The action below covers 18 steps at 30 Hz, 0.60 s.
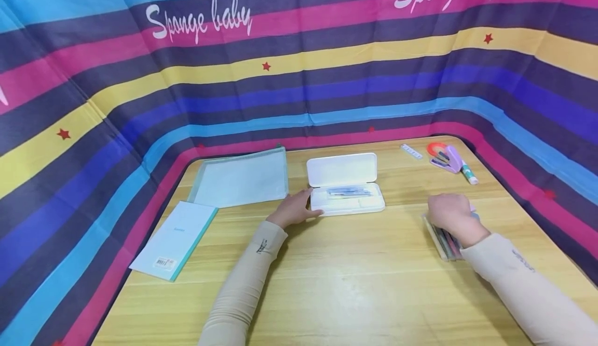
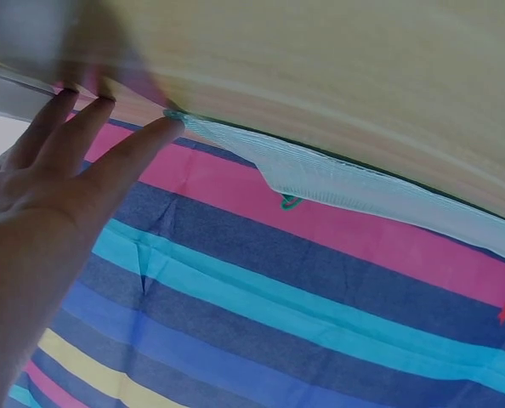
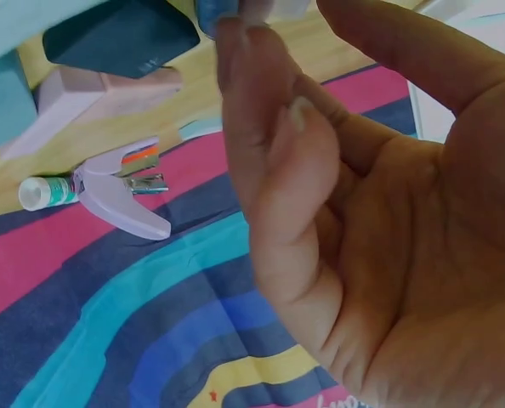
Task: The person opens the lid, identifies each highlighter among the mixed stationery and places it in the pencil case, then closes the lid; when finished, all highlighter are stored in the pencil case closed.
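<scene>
White case [image 1: 341, 170], "Sponge baby" cloth [image 1: 289, 44]

You can read "Sponge baby" twice in white script on the striped curtain [image 1: 299, 65]. The print on your notebook [image 1: 177, 237] and sleeves [image 1: 247, 278] is illegible.

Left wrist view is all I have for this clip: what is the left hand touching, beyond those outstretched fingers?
Observer: The left hand touches the left end of an open white rectangular pencil case with slim bluish sticks inside.
Operator: And the right hand?
Observer: The right hand is over small multicoloured stationery pieces, partly hiding them.
Operator: Anything past it?
Observer: A white-and-green cylindrical tube, beside a curved lilac plastic piece.
</scene>
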Available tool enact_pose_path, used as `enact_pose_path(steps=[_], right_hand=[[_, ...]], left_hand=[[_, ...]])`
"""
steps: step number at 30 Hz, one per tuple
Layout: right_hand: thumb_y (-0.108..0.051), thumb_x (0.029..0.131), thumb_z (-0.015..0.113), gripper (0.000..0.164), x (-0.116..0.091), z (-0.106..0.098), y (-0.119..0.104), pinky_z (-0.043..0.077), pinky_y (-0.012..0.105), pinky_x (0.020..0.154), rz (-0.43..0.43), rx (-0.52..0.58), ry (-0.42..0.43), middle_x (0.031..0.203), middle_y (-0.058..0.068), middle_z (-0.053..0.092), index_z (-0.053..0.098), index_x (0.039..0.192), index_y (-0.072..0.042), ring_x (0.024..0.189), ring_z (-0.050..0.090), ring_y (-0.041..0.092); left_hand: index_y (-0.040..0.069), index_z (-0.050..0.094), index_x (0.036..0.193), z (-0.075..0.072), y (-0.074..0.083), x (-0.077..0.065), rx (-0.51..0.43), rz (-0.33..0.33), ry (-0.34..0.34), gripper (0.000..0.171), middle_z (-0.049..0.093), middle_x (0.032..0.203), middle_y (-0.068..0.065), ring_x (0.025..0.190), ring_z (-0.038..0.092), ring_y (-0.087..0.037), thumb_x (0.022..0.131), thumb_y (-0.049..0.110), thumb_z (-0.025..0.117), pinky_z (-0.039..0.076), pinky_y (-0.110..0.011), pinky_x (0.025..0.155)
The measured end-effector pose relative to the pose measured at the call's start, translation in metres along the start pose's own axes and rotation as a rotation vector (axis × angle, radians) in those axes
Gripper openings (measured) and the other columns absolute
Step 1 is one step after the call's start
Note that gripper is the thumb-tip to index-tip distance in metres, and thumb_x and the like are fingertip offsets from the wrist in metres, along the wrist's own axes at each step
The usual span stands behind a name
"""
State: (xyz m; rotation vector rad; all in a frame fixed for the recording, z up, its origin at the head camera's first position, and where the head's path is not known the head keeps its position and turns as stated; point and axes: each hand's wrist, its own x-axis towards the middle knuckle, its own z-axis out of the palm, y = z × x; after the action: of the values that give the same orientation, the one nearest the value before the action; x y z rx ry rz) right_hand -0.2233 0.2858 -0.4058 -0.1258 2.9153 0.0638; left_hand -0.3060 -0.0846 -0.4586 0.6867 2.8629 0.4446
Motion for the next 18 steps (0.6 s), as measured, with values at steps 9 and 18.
enact_pose_path(steps=[9,18], right_hand=[[-0.010,0.079,0.046,0.017,0.0021,0.0076,-0.0025,0.039,0.041,0.044,0.013,0.024,0.019,0.065,0.011,0.051,0.058,0.067,-0.006,0.057,0.048,0.023],[-0.022,0.077,0.053,0.019,0.0015,0.0066,-0.0036,0.038,0.038,0.044,0.034,0.042,-0.005,0.065,0.010,0.050,0.056,0.065,-0.008,0.057,0.047,0.022]], left_hand=[[0.014,0.020,0.139,0.0017,-0.0009,0.0004,-0.005,0.002,0.003,0.093,0.030,0.137,-0.005,0.124,0.028,-0.020,0.069,0.070,0.044,0.014,-0.051,0.099],[0.014,0.020,0.139,0.0008,0.0002,0.0000,0.005,-0.003,0.000,0.092,0.029,0.138,-0.004,0.124,0.027,-0.019,0.070,0.070,0.044,0.015,-0.051,0.099]])
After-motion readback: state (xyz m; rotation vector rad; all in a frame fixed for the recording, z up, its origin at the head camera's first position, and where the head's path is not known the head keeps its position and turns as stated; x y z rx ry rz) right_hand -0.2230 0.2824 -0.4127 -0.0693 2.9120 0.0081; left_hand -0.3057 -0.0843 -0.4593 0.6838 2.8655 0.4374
